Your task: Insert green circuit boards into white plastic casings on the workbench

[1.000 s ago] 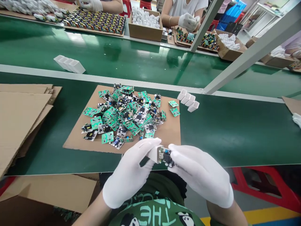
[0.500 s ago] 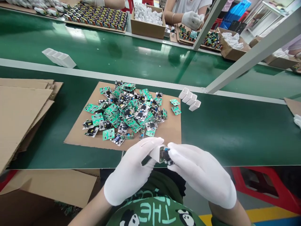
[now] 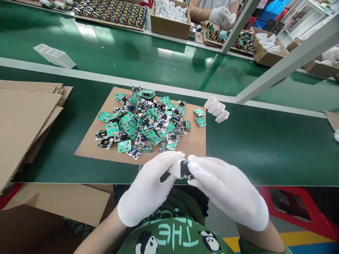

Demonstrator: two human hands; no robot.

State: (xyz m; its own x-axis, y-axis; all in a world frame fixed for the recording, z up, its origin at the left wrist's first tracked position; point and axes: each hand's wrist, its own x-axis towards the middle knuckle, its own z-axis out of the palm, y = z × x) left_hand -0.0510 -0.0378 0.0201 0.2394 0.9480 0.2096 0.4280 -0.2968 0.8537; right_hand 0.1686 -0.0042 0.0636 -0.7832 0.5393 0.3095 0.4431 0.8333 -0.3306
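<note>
White gloves cover both my hands, which meet above the table's front edge. My left hand (image 3: 151, 187) is closed around a small white plastic housing (image 3: 174, 169), its opening turned to the right. Pinched in my right hand (image 3: 226, 187) is a small circuit board (image 3: 186, 170) with dark components, partly inside that opening; the fingers hide much of it. Just beyond lies a heap of green circuit boards (image 3: 150, 132) on a flat cardboard sheet (image 3: 92, 150). Two loose boards (image 3: 200, 121) sit at the sheet's right edge, beside a row of several white housings (image 3: 217, 109).
Stacked cardboard sheets (image 3: 26, 116) lie at the left, with an open carton (image 3: 60, 201) below. Another housing row (image 3: 54, 55) rests on the green belt (image 3: 127, 53). A slanted metal post (image 3: 280, 63) rises at right. Across the belt, a co-worker's gloved hands (image 3: 222, 17) work over boards. A red stool (image 3: 299, 208) stands lower right.
The circuit board has gone slightly deeper into the white housing. The left housing row on the belt has shifted left. The whole view has tilted slightly.
</note>
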